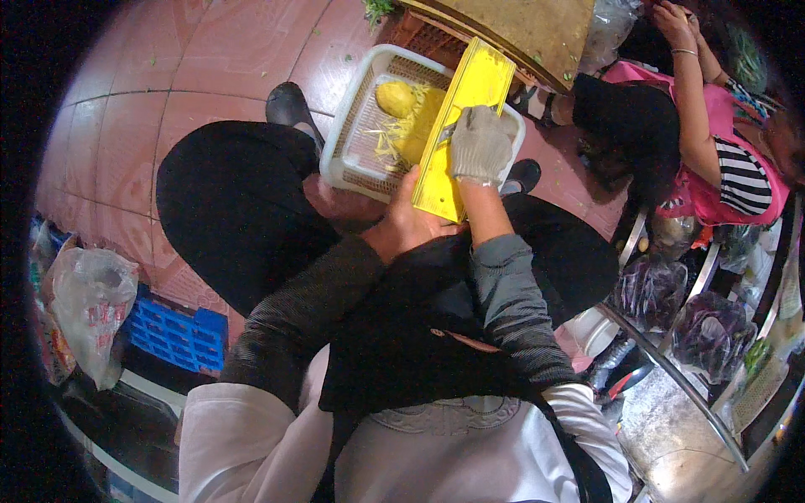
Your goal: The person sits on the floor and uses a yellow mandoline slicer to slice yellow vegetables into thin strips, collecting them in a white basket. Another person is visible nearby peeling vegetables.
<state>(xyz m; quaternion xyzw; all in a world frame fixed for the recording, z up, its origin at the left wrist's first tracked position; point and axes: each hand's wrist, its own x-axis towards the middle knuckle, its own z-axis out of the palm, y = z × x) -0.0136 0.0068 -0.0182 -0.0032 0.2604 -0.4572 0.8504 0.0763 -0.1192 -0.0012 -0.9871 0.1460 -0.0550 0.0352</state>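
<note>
A yellow slicer board (475, 82), seemingly a mandoline, slants over a pale plastic basket (339, 126). My bare left hand (412, 220) grips its lower end. On the board's face, by the blade slot, presses my right hand (481, 144) in a knitted glove; whatever lies under the palm is hidden. Inside the basket are a peeled yellow potato or similar root (395, 99), thin pale-yellow shreds (391, 141) and more yellow pieces, partly covered by the board.
A wooden board (522, 25) rests over a reddish crate (427, 41) beyond the basket. Another person in a pink apron (704, 113) sits at the right. Behind on the left are a blue crate (176, 333) and a plastic bag (94, 308). A metal bar (679, 377) crosses the lower right.
</note>
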